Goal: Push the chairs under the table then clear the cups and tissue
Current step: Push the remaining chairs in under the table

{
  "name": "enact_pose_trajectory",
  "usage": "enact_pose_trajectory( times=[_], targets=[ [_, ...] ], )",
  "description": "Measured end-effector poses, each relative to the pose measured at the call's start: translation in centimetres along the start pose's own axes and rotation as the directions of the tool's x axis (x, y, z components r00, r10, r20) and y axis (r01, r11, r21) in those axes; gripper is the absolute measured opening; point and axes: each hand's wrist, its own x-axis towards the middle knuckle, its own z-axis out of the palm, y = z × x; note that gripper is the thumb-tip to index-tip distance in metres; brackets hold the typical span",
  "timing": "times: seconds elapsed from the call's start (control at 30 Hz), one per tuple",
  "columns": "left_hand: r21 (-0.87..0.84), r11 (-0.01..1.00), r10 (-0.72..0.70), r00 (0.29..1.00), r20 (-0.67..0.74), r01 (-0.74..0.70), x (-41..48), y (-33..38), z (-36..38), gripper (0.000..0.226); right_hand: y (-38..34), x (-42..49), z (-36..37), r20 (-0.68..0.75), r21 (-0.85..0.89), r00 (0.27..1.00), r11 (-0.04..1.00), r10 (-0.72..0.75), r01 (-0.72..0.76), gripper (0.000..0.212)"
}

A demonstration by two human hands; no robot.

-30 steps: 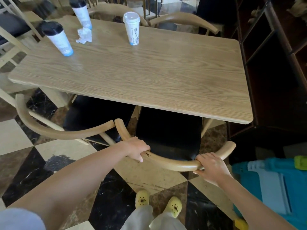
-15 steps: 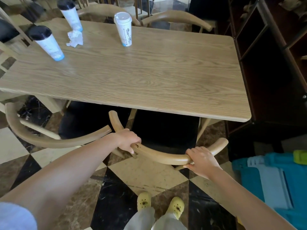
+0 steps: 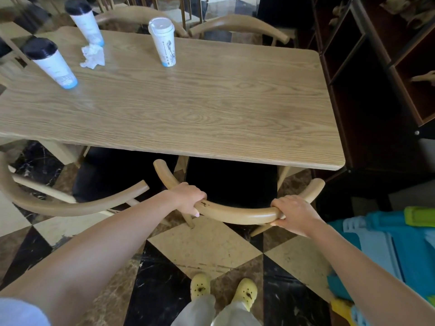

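**Both hands on the chair at a café counter**

Checkered marble floor (image 3: 207,245) runs beneath a long wooden counter (image 3: 211,109), where I stand in yellow clogs (image 3: 200,287). My left hand (image 3: 188,198) and right hand (image 3: 293,212) each have their fingers wrapped tight around the curved backrest of the chair (image 3: 237,214), its black seat partly under the counter's near edge. A second chair (image 3: 77,204) sits to its left. On the far left of the counter stand three cups: two black-lidded (image 3: 50,63) (image 3: 86,21) and one white-lidded (image 3: 163,42), with a crumpled tissue (image 3: 93,56) between the black-lidded pair.
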Motion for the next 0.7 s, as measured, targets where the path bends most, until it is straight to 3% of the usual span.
enact_pose_trajectory(
  times=[0.53, 0.7],
  targets=[
    [0.0, 1.0, -0.03, 1.0, -0.001, 0.03, 1.4, 2.3, 2.3, 0.042, 2.3, -0.4, 2.3, 0.003, -0.036, 0.998, 0.998, -0.057, 0.057, 0.037],
    [-0.088, 0.994, -0.069, 0.997, 0.025, 0.07, 1.4, 2.5, 1.8, 0.044, 2.5, -0.2, 2.4, -0.008, -0.016, 0.999, 0.999, -0.052, 0.052, 0.039]
  ],
)
